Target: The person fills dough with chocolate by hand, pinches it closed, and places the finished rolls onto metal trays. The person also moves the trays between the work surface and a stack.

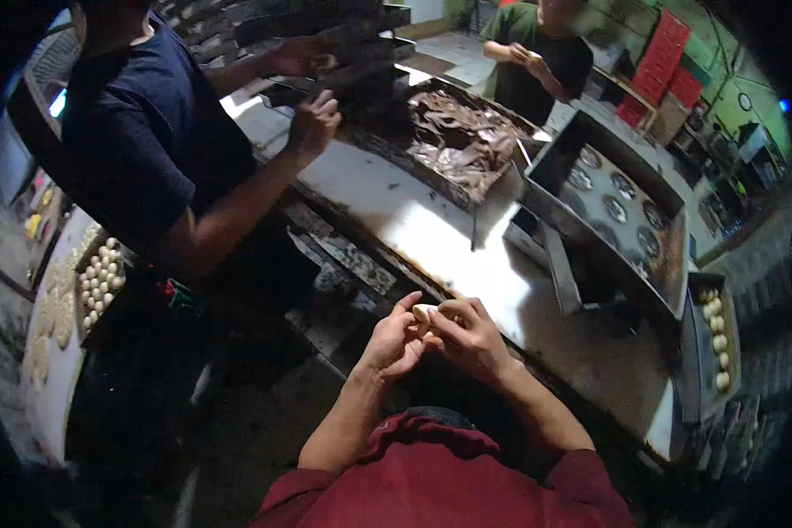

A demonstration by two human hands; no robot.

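A small pale piece of dough [424, 313] is held up between both my hands, in front of my chest at the table's near edge. My left hand [391, 346] cups it from the left, with the thumb and fingertips against it. From the right, my right hand [477, 339] closes its thumb and curled fingers on the same piece. My fingers cover part of the dough, so its full shape is hidden. Beyond my hands lies a tray of glossy dark brown paste [462, 141].
A deep metal tray [550, 198] holds several round foil-like pieces. Pale dough balls fill a narrow tray [720, 339] at right and another tray [101, 280] at left. A co-worker in a dark shirt [141, 132] stands left; another [537, 66] stands across the table [370, 189].
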